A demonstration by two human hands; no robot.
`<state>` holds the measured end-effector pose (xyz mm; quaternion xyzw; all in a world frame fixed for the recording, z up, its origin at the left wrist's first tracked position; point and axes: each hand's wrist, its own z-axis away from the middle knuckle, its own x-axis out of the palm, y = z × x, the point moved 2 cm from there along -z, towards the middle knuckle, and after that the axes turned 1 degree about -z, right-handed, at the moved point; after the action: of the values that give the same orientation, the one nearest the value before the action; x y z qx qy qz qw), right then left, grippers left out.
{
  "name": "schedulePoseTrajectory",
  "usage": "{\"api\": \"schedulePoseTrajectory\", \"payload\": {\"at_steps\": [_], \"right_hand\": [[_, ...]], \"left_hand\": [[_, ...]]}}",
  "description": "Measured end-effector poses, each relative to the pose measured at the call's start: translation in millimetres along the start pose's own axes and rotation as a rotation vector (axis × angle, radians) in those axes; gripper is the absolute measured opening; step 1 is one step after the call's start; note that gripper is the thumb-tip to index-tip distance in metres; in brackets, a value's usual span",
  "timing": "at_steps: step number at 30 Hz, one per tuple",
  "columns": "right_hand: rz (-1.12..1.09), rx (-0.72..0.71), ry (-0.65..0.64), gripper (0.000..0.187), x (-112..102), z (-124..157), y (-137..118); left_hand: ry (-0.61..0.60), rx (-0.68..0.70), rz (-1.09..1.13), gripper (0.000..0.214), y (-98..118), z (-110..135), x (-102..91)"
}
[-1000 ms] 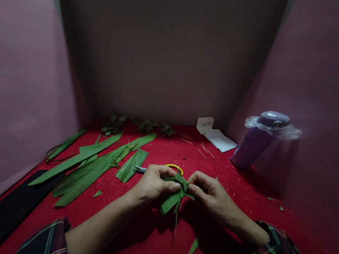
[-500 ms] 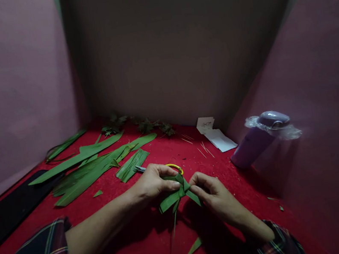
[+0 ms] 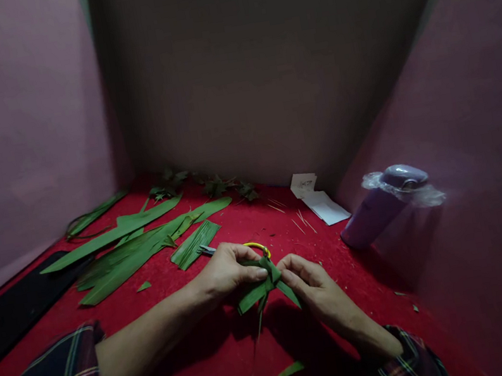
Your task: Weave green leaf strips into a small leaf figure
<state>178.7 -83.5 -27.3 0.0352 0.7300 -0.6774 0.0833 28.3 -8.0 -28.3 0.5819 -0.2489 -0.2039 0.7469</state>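
Observation:
Strips of green leaf are folded over one another into a small knotted piece (image 3: 256, 294), held above the red cloth. My left hand (image 3: 232, 269) pinches its upper left side between thumb and fingers. On the other side, the fingertips of my right hand (image 3: 312, 280) are closed on its right edge. A thin leaf strand (image 3: 257, 341) trails down from the piece toward me. Partly hidden behind my left hand lie scissors (image 3: 261, 248) with a yellow handle and grey blades. A cut leaf section (image 3: 195, 244) touches the blade end.
Long green leaves (image 3: 137, 258) spread across the red cloth (image 3: 189, 365) at the left, beside a dark flat board (image 3: 16, 311). Leafy sprigs (image 3: 217, 186) lie along the back wall. Thin sticks (image 3: 302, 221), white papers (image 3: 326, 207) and a purple bottle (image 3: 375, 212) occupy the right.
Both hands keep their grip on the folded leaf piece, which has tilted and shifted slightly. The trailing strand hangs differently, reaching lower. The view has moved a little.

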Motion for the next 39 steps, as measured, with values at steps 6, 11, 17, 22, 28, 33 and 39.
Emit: {"api": "schedulePoseTrajectory", "payload": {"at_steps": [6, 11, 17, 22, 28, 33, 39], "right_hand": [[0.029, 0.032, -0.001, 0.03, -3.9, -0.4, -0.4], [0.215, -0.054, 0.022, 0.02, -5.0, 1.3, 0.7], [0.264, -0.11, 0.056, 0.017, 0.5, 4.3, 4.1], [0.079, -0.083, -0.002, 0.015, 3.2, 3.2, 2.0], [-0.203, 0.109, -0.018, 0.032, 0.3, 1.0, -1.1], [-0.288, 0.165, 0.033, 0.035, 4.3, 0.5, 0.1], [-0.337, 0.145, 0.079, 0.034, 5.4, -1.9, 9.7]], "left_hand": [[-0.017, -0.012, -0.02, 0.024, 2.5, 2.3, 0.3], [-0.077, -0.018, -0.035, 0.027, -1.2, 0.6, -0.1], [-0.052, 0.007, -0.021, 0.027, -1.5, -0.9, 1.3], [-0.075, 0.027, -0.012, 0.027, -0.8, 0.3, 1.3], [-0.079, 0.018, 0.01, 0.028, -0.7, 1.6, 0.5], [-0.095, 0.053, 0.004, 0.022, -0.7, 1.1, 2.4], [-0.116, 0.08, -0.045, 0.02, -0.3, 2.2, 3.9]]}}
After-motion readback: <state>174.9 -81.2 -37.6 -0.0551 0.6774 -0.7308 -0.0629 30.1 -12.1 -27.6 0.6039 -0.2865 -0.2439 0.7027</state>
